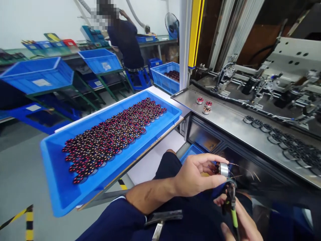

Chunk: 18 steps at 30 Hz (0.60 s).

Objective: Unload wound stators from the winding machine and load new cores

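My left hand (192,175) pinches a wound motor stator (223,169) with a silvery metal ring, held on its side between thumb and fingers. Several thin copper wires (247,169) stick out from it to the right. Just below, my right hand (244,217) is wrapped round a pair of cutting pliers (233,216) with a green and black handle. Their dark head points up, close under the stator; whether the jaws touch a wire I cannot tell. Part of the right hand lies behind the handles.
At my left, a blue tray (48,167) holds many wound stators (107,134). Three more stators (206,109) stand on the metal bench (225,122), with black ring parts (283,139) further right. Behind the bench is a machine (263,80). A person (126,43) is across the room among blue bins (100,62).
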Each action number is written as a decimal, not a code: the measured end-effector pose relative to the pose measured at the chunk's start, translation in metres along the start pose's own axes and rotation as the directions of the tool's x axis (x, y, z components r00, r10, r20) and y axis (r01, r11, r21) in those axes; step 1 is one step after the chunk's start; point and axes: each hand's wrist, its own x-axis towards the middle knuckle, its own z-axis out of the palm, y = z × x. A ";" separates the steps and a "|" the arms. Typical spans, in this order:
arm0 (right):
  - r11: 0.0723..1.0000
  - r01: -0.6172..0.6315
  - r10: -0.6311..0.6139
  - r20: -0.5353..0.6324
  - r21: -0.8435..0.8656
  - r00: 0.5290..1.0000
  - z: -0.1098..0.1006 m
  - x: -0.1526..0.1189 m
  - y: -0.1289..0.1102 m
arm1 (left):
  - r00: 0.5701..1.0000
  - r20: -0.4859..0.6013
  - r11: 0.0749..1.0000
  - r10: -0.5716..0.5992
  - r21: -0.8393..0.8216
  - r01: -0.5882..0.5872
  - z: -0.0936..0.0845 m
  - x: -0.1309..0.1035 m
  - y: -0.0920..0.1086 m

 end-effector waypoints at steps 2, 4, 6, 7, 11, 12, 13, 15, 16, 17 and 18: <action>0.996 0.037 -0.036 0.015 -0.081 0.999 -0.003 0.004 0.001 | 1.000 0.021 1.000 0.008 0.008 -0.008 0.002 -0.001 0.000; 0.987 0.057 -0.054 0.022 -0.153 0.998 -0.004 0.004 0.003 | 0.999 0.030 1.000 0.019 0.018 -0.019 0.002 -0.003 0.000; 0.980 0.073 -0.069 0.024 -0.187 0.997 -0.001 0.004 0.005 | 0.999 0.025 0.999 0.021 0.035 -0.022 0.000 -0.005 0.002; 0.979 0.083 -0.080 0.021 -0.188 0.997 0.000 0.006 0.005 | 1.000 0.018 0.999 0.021 0.044 -0.022 -0.001 -0.006 0.002; 0.980 0.117 -0.120 -0.009 -0.158 0.993 0.003 0.017 -0.002 | 1.000 0.006 0.998 0.016 0.058 -0.017 -0.002 -0.007 0.003; 0.980 0.121 -0.124 -0.011 -0.157 0.992 0.002 0.020 -0.004 | 1.000 0.008 0.998 0.015 0.060 -0.015 -0.002 -0.007 0.003; 0.980 0.122 -0.125 -0.004 -0.159 0.992 0.002 0.021 -0.005 | 1.000 0.013 0.998 0.014 0.063 -0.015 -0.001 -0.006 0.003; 0.980 0.109 -0.110 0.006 -0.167 0.994 0.000 0.020 -0.006 | 1.000 0.024 0.998 0.013 0.066 -0.015 0.000 -0.006 0.002; 0.980 0.104 -0.105 -0.001 -0.172 0.994 -0.001 0.018 -0.005 | 1.000 0.025 0.998 0.012 0.065 -0.013 0.000 -0.005 0.002; 0.980 0.095 -0.099 -0.009 -0.174 0.995 -0.001 0.015 -0.004 | 1.000 0.025 0.998 0.008 0.063 -0.010 0.001 -0.005 0.002; 0.981 0.092 -0.097 -0.019 -0.172 0.995 -0.002 0.012 -0.003 | 1.000 0.025 0.998 0.004 0.058 -0.006 0.002 -0.005 0.001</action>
